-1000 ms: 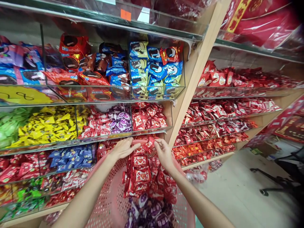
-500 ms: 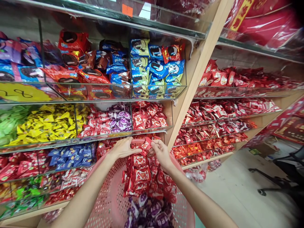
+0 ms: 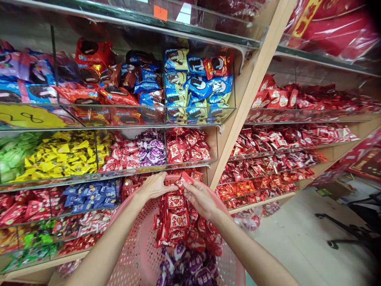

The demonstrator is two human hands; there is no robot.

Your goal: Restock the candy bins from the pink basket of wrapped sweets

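Observation:
A pink perforated basket holds red-wrapped candies and, nearer to me, purple-and-white ones. At its far rim my left hand is closed, its thumb pressed along the top edge of the red packets. My right hand pinches a small red packet just right of my left thumb. Below my fingers the red packets form an overlapping column that hangs down into the basket.
Ahead, glass-fronted shelves hold yellow candies, blue packets and wrapped cookies. Red candies fill the shelves on the right, beyond a wooden upright. A chair base stands on the floor at right.
My right hand has shifted slightly left, closer to my left hand, and its fingers now lie over the small red packet. My left hand has barely moved.

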